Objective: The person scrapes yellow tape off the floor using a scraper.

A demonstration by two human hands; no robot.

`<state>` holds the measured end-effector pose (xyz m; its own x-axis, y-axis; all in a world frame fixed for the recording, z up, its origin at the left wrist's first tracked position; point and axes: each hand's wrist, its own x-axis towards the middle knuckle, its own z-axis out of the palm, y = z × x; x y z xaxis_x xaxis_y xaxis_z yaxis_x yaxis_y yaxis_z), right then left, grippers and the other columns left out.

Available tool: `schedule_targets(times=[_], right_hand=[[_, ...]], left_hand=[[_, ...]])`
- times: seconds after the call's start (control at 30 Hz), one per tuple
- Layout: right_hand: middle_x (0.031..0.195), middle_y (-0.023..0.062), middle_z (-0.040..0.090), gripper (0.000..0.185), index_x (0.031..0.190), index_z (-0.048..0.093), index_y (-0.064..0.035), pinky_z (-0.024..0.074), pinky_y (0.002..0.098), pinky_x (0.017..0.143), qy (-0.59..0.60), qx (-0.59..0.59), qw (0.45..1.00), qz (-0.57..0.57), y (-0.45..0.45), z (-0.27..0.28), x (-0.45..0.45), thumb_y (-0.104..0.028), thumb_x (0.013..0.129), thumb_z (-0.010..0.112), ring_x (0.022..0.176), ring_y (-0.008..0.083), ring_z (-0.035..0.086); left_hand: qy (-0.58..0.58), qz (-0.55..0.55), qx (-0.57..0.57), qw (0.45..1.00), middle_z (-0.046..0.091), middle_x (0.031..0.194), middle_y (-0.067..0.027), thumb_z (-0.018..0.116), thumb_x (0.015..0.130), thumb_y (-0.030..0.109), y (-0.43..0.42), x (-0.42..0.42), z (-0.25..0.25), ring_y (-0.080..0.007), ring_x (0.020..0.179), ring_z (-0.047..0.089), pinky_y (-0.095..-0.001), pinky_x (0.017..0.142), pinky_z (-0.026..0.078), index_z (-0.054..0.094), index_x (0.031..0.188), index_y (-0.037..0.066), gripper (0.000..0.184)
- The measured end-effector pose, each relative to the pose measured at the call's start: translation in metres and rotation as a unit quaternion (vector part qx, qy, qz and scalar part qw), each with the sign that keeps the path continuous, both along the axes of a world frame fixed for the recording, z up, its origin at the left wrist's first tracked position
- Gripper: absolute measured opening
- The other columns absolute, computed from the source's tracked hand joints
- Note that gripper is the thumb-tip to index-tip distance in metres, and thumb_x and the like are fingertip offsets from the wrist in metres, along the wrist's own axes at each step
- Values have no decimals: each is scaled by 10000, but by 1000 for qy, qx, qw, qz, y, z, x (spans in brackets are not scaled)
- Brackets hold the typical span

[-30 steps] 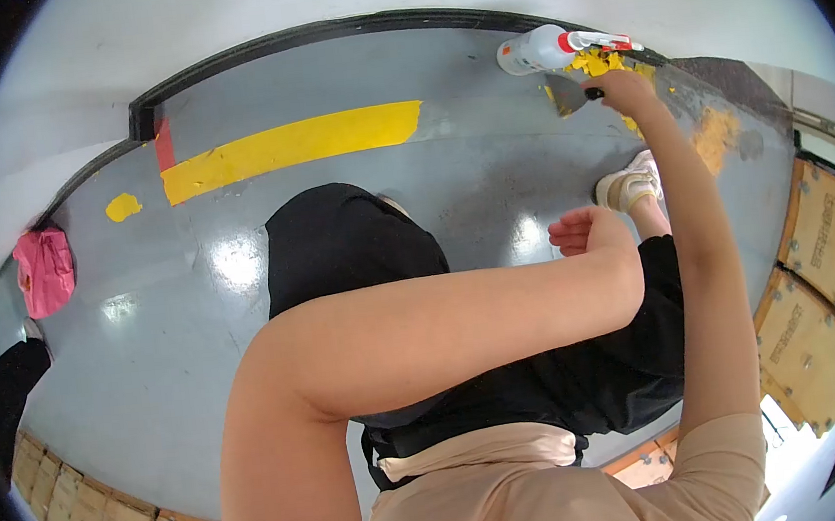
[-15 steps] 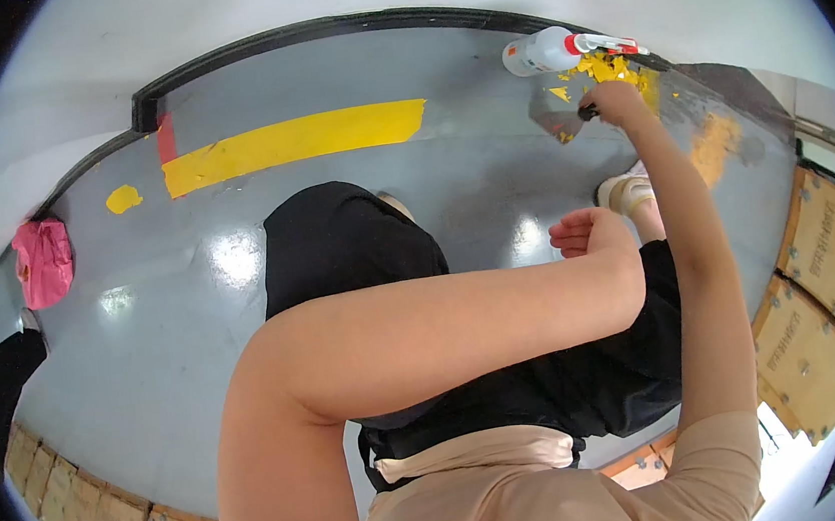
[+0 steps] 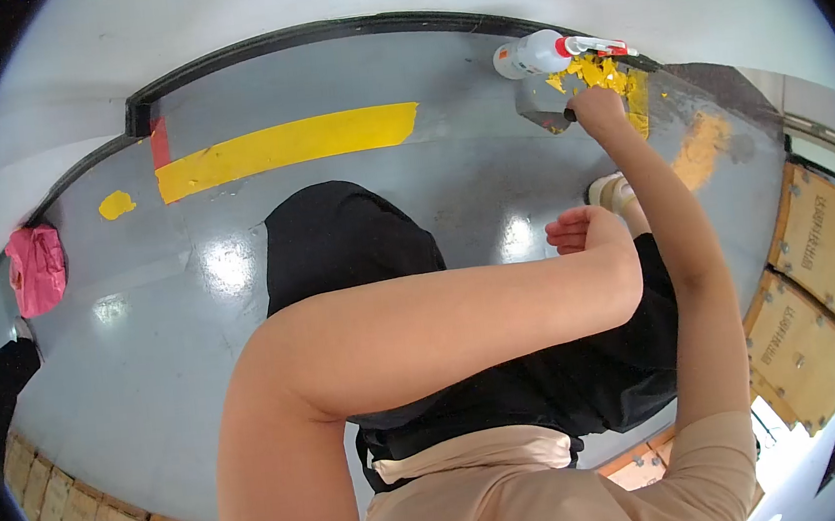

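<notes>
My right hand is closed around the black handle of a scraper, low over the floor. Most of the tool is covered by the hand. Beside it lies a heap of torn yellow tape scraps, and a strip of yellow tape is still on the floor just right of the hand. A white spray bottle with a red and white trigger head lies on its side by the wall. My left hand hangs loosely above my right leg, fingers extended and holding nothing.
A long yellow tape strip with a red piece at its end runs along the floor. A pink bag lies far left, near another person's dark-clothed leg. Wooden crates stand at right; black skirting edges the wall.
My right hand has moved slightly up and left with the scraper, closer to the yellow scraps. My left hand stays where it was. The view has shifted a little.
</notes>
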<state>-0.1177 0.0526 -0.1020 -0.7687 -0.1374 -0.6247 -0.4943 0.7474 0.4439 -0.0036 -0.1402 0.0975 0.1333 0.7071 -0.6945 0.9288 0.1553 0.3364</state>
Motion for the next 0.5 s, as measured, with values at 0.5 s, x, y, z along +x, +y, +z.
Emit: schedule_targets(times=[0.5], right_hand=[[1007,155,629,304,1114,571,-117,504,430,740,84,-123,969,-197,-24,29,18,-224,830,552,904,316,622]], left_hand=[[-5,75,5,997,620,1014,-197,547,815,247,-8,-17,4,-319,906,618,-416,776,482,570,1058,-44,380]])
